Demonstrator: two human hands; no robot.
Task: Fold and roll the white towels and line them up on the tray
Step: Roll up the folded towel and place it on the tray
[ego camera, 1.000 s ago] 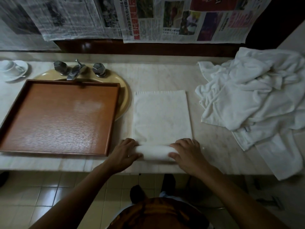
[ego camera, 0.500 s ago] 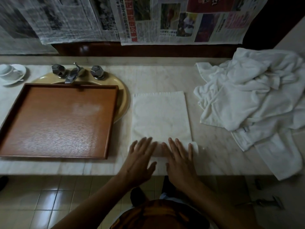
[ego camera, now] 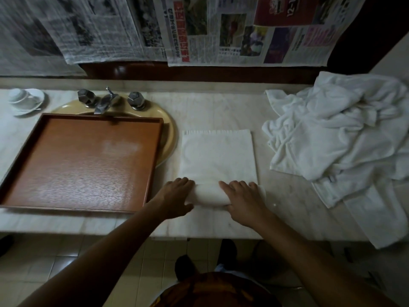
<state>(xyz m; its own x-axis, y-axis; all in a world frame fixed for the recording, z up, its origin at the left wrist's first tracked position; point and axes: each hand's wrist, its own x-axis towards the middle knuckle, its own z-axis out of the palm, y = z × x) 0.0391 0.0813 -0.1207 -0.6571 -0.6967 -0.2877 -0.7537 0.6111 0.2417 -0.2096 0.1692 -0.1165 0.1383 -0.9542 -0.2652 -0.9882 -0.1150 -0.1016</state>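
A folded white towel (ego camera: pixel 218 156) lies flat on the marble counter, its near end wound into a short roll (ego camera: pixel 209 194). My left hand (ego camera: pixel 174 196) curls over the roll's left end, thumb on the near side. Over the right end sits my right hand (ego camera: pixel 245 198), fingers on top and thumb tucked against the near side. The wooden tray (ego camera: pixel 81 160) lies to the left with nothing in it. A heap of loose white towels (ego camera: pixel 343 138) sits at the right.
The tray partly covers a yellow basin (ego camera: pixel 169 134) with a chrome tap (ego camera: pixel 106 103). A white cup and saucer (ego camera: pixel 25 100) stand at the far left. Newspaper sheets (ego camera: pixel 199 29) hang on the wall behind. One towel droops over the counter's front edge (ego camera: pixel 376 220).
My hands went from gripping the roll to lying flat on it, fingers spread, and now curl round it again. The roll is thicker and a little farther up the towel.
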